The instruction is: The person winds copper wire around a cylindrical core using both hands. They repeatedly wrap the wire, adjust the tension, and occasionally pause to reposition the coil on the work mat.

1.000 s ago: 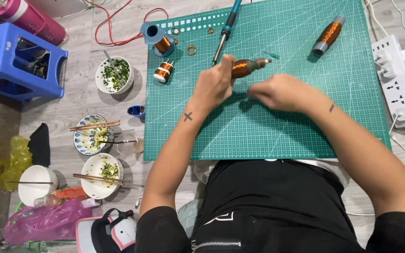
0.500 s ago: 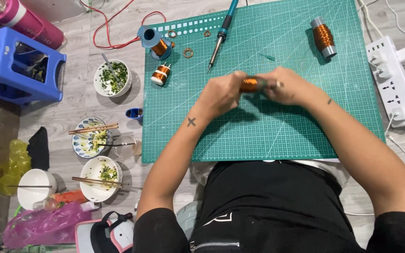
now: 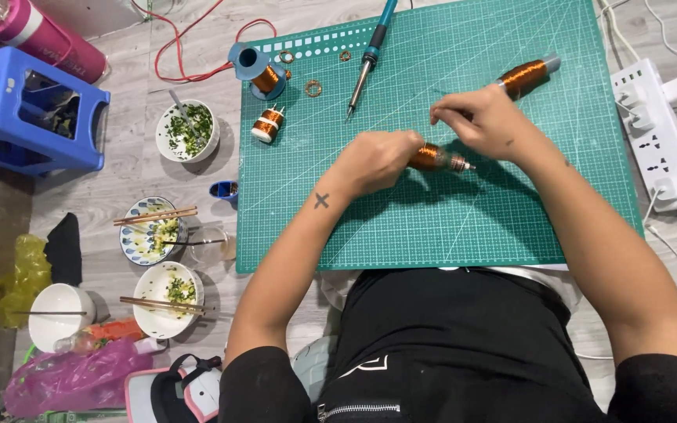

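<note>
Item: small copper-wire spool with metal spindle (image 3: 435, 158), clenched in left hand (image 3: 376, 159); right hand (image 3: 483, 119) fingertips pinched just above, contents untellable. Likely light, rigid; fine winding fragile—grip spool body.

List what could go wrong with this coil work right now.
The left hand grips the copper coil while the right hand pinches just above it; fine wire, if any runs between, might snap. The soldering iron lies close by, possibly hot. The second spool beside the right hand could roll.

head view | straight down from above (worn camera) | near | frames green cutting mat (image 3: 432, 204), floor beside
</note>
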